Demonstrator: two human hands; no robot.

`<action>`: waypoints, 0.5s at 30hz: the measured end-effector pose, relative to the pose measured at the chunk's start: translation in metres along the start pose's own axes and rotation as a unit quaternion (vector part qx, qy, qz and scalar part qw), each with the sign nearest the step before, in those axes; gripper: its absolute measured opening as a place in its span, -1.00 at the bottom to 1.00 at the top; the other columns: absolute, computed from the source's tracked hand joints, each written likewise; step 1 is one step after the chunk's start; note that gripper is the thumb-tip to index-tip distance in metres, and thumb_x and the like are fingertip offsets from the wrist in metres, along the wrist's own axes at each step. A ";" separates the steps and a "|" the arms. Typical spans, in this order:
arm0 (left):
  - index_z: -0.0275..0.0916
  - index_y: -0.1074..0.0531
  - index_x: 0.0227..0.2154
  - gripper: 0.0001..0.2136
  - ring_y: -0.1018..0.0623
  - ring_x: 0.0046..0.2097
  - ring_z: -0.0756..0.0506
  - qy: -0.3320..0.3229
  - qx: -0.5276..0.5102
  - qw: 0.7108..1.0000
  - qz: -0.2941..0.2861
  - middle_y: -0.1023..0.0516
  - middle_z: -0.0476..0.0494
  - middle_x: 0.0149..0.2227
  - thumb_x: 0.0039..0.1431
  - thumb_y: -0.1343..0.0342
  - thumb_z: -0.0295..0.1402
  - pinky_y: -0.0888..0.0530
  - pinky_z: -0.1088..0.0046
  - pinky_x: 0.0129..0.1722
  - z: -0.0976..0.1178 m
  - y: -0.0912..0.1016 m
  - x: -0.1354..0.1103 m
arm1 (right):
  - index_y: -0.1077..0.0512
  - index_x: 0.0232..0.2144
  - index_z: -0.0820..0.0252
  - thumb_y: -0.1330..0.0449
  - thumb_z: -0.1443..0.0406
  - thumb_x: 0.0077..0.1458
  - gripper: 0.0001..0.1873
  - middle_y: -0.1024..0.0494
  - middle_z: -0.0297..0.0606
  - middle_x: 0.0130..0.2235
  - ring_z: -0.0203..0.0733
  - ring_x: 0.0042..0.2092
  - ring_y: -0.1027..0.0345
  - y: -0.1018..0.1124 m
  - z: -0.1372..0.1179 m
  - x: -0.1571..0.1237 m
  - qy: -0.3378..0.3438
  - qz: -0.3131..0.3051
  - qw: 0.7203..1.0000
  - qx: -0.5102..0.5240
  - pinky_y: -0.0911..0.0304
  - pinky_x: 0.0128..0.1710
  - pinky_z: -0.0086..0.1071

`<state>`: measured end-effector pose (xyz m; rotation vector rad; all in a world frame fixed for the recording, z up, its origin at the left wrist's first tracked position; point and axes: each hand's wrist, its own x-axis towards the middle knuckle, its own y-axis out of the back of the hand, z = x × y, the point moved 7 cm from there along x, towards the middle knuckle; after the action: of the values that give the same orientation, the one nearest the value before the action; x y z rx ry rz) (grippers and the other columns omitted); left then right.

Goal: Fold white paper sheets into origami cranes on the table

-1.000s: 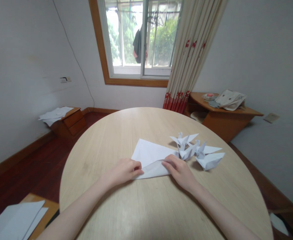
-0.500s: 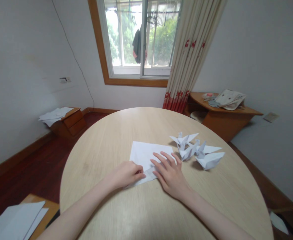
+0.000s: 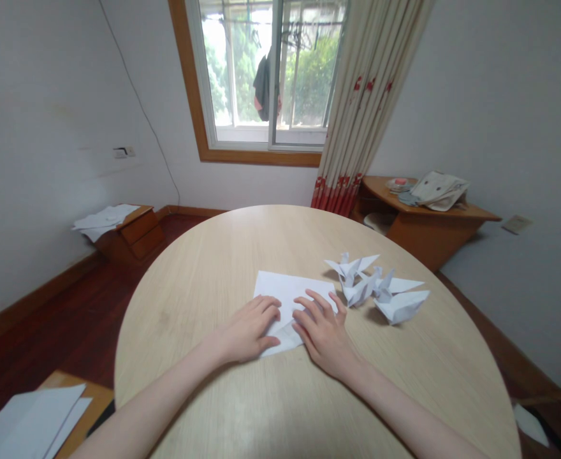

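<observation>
A white sheet of paper [image 3: 287, 290] lies on the round wooden table [image 3: 204, 268], with a folded-over flap along its near edge. On its left side rests my left hand [image 3: 254, 328], fingers bent but apart, thumb near the flap. My right hand [image 3: 323, 331] lies spread over the paper's right part, fingers apart, pressing the sheet at the fold. Just beyond my right hand stand folded paper cranes: one crane [image 3: 354, 280] close to the paper's corner and another crane [image 3: 400, 303] to its right, partly overlapping.
At lower left, loose white sheets [image 3: 32, 421] lie on a wooden surface. A small cabinet [image 3: 141, 233] with papers stands by the left wall. A corner desk [image 3: 433, 213] at back right holds a cloth bag [image 3: 440, 190], beside a long curtain [image 3: 371, 95] and a window.
My left hand has opened from a curled grip and moved slightly up onto the paper. The sheet has shifted a little to the right. My right hand has barely moved.
</observation>
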<state>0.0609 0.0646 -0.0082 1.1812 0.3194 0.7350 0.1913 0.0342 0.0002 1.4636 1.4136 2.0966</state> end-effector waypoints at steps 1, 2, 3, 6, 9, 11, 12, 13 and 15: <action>-0.28 -0.31 -0.03 -0.65 -0.23 0.22 -0.24 0.008 0.004 1.000 -0.004 -0.26 -0.31 0.19 0.16 -0.19 -0.31 -0.21 0.16 0.19 -0.002 -0.002 0.000 | -0.41 -0.21 0.12 -0.05 0.31 0.24 -0.86 -0.48 -0.20 -0.01 -0.03 0.20 -0.08 0.000 0.000 0.000 0.002 0.002 1.000 0.003 0.34 0.24 -0.01; -0.28 -0.26 0.05 -0.58 -0.18 0.27 -0.25 0.015 0.008 1.000 -0.015 -0.21 -0.33 0.24 0.17 -0.18 -0.29 -0.16 0.11 0.23 -0.005 -0.005 0.000 | -0.40 -0.21 0.13 -0.05 0.31 0.24 -0.86 -0.49 -0.20 -0.01 -0.03 0.20 -0.08 0.001 -0.001 0.000 0.003 0.004 1.000 0.006 0.34 0.24 -0.01; -0.28 -0.20 0.12 -0.51 -0.15 0.29 -0.25 0.021 0.012 0.999 -0.026 -0.17 -0.35 0.26 0.18 -0.17 -0.27 -0.11 0.08 0.25 -0.006 -0.007 0.000 | -0.40 -0.21 0.13 -0.04 0.32 0.24 -0.86 -0.49 -0.20 -0.01 -0.03 0.19 -0.08 0.001 -0.001 0.000 0.004 0.005 1.000 0.008 0.34 0.24 0.00; -0.30 -0.16 0.19 -0.45 -0.19 0.28 -0.26 0.027 0.026 0.998 -0.047 -0.19 -0.37 0.26 0.21 -0.15 -0.22 -0.09 0.07 0.26 -0.008 -0.009 0.000 | -0.40 -0.21 0.14 -0.03 0.33 0.25 -0.85 -0.49 -0.19 -0.02 -0.02 0.19 -0.08 0.002 0.000 0.000 0.005 0.007 1.000 0.014 0.34 0.24 0.01; -0.29 -0.27 0.14 -0.51 -0.29 0.22 -0.25 0.017 0.034 0.999 -0.039 -0.29 -0.34 0.20 0.21 -0.15 -0.20 -0.14 0.10 0.24 -0.006 -0.003 0.001 | -0.40 -0.22 0.13 -0.04 0.33 0.23 -0.86 -0.49 -0.19 -0.01 -0.02 0.19 -0.08 0.002 0.000 0.001 0.005 0.005 1.000 0.011 0.32 0.24 0.00; -0.28 -0.30 0.11 -0.54 -0.33 0.18 -0.25 0.011 0.030 0.999 -0.031 -0.33 -0.31 0.18 0.20 -0.16 -0.20 -0.17 0.12 0.22 -0.005 0.000 0.001 | -0.41 -0.23 0.12 -0.06 0.33 0.21 -0.87 -0.48 -0.20 -0.01 -0.01 0.19 -0.08 0.000 0.001 0.000 0.004 -0.003 1.000 0.003 0.32 0.24 0.00; -0.28 -0.31 0.11 -0.54 -0.34 0.17 -0.25 0.011 0.027 0.999 -0.030 -0.34 -0.31 0.17 0.20 -0.16 -0.20 -0.19 0.13 0.20 -0.004 0.001 0.001 | -0.41 -0.23 0.12 -0.07 0.33 0.21 -0.87 -0.48 -0.20 -0.01 -0.01 0.20 -0.08 -0.001 0.001 0.000 0.004 -0.006 1.000 0.001 0.32 0.24 0.00; -0.28 -0.32 0.11 -0.54 -0.34 0.15 -0.25 0.011 0.024 0.999 -0.030 -0.34 -0.30 0.16 0.19 -0.16 -0.20 -0.22 0.15 0.18 -0.004 0.002 0.001 | -0.41 -0.23 0.12 -0.07 0.33 0.20 -0.88 -0.48 -0.20 -0.01 -0.01 0.20 -0.08 -0.001 0.001 0.000 0.005 -0.008 1.000 0.000 0.33 0.24 0.01; -0.27 -0.30 0.12 -0.53 -0.36 0.13 -0.25 0.014 0.017 0.999 -0.032 -0.35 -0.27 0.15 0.19 -0.16 -0.19 -0.29 0.19 0.13 -0.003 0.003 0.001 | -0.40 -0.24 0.12 -0.07 0.34 0.20 -0.88 -0.48 -0.21 -0.01 -0.01 0.20 -0.08 -0.002 0.001 -0.001 0.007 -0.011 1.000 0.002 0.35 0.24 0.01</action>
<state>0.0587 0.0676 -0.0067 1.1892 0.3928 0.6919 0.1917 0.0355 -0.0020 1.4318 1.4340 2.0953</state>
